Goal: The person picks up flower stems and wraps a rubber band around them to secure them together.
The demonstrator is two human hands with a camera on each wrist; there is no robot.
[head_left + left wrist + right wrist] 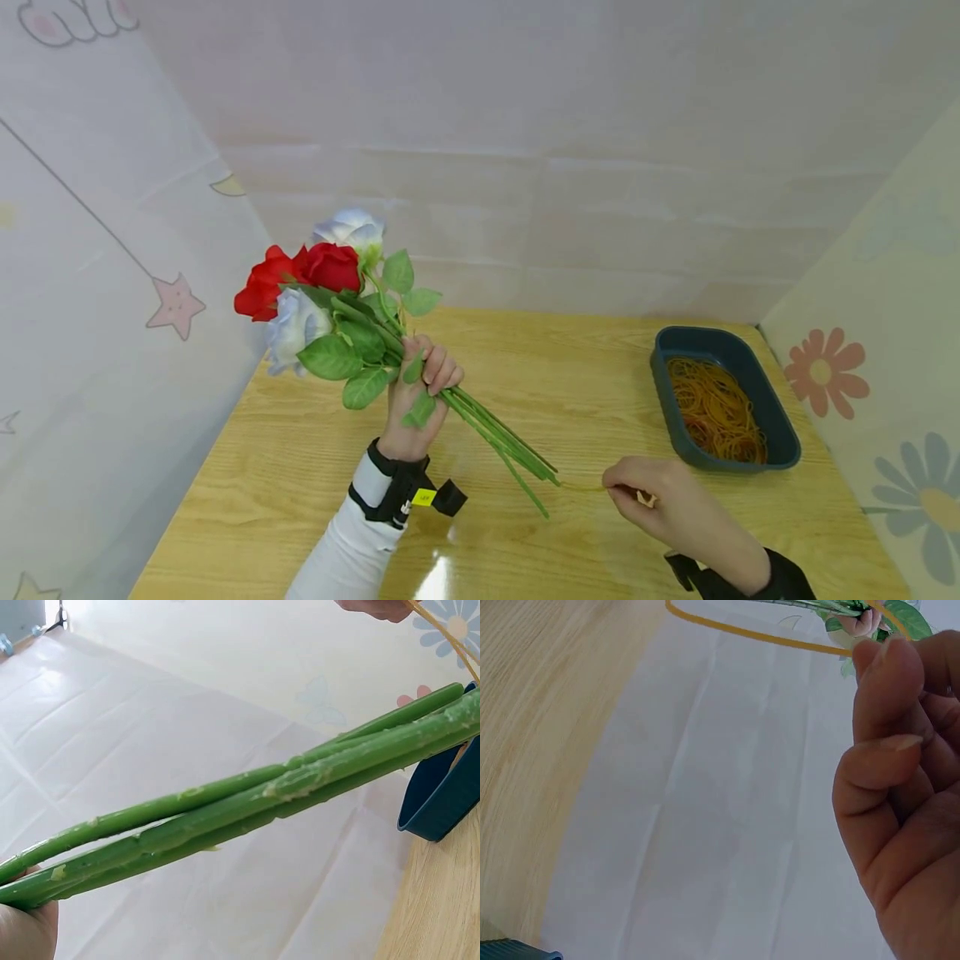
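Here your left hand (pixel 417 392) grips a bunch of artificial roses (pixel 322 312) just below the leaves, with the fingers curled around the stems (pixel 498 437). The flower heads, red and pale, stand up and away from your fingers toward the back wall, and the stem ends point down past your fingers toward your right hand (pixel 660 500). That hand hovers low over the wooden surface (pixel 570 375), and its fingers pinch a thin yellow rubber band (pixel 581 487), which reaches from the fingertips to the stem ends. In the right wrist view the band (pixel 742 634) makes an open loop beyond your fingertips.

I think the bunch is light, and the stems look stiff and a little rough, with small plastic burrs in the left wrist view (pixel 247 806), so they should not slip much. The place where you hold them now, close under the leaves, seems good, because there the stems stay together. The band is soft and stretchy, and it can snap from the fingers if you pull it too wide.

A dark blue tray (pixel 783 442) with many more bands lies beyond your right fingers.
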